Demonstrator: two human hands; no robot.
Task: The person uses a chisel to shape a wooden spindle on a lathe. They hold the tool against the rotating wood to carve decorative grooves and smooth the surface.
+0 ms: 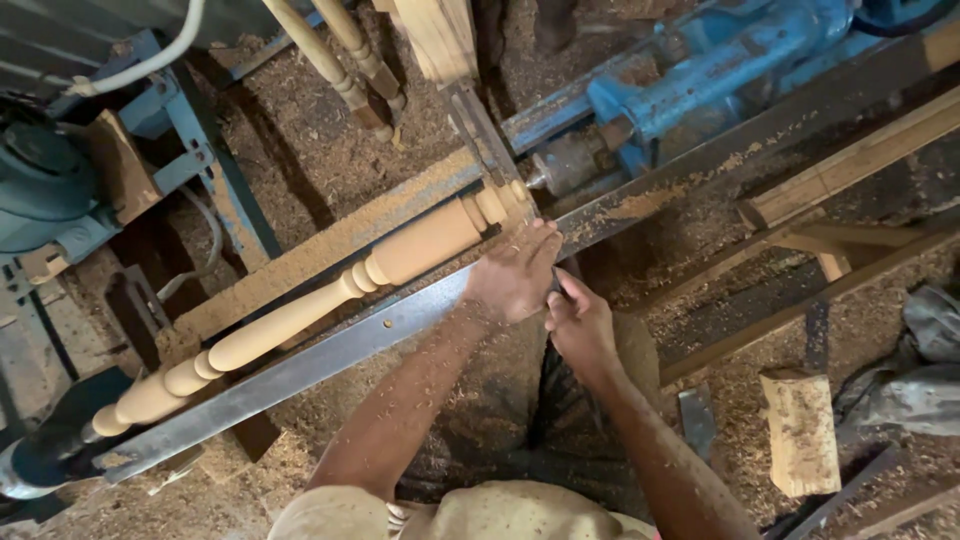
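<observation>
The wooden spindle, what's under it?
Under the turned wooden spindle you can see a long grey metal rail and a sawdust-covered beam. The left hand hides the rail near the spindle's end; the right hand is beside it.

a long pale wooden spindle [300,315] lies slanted on the machine. it has round bumps and fat smooth parts. its upper end is beside the left hand [515,272].

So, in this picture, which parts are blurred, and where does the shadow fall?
Head view: the turned wooden spindle looks smooth, with no grain visible, perhaps motion blur; the left hand and right hand are slightly soft; deep shadow lies below the metal rail near the person's legs; no glare; light is even and dim.
</observation>
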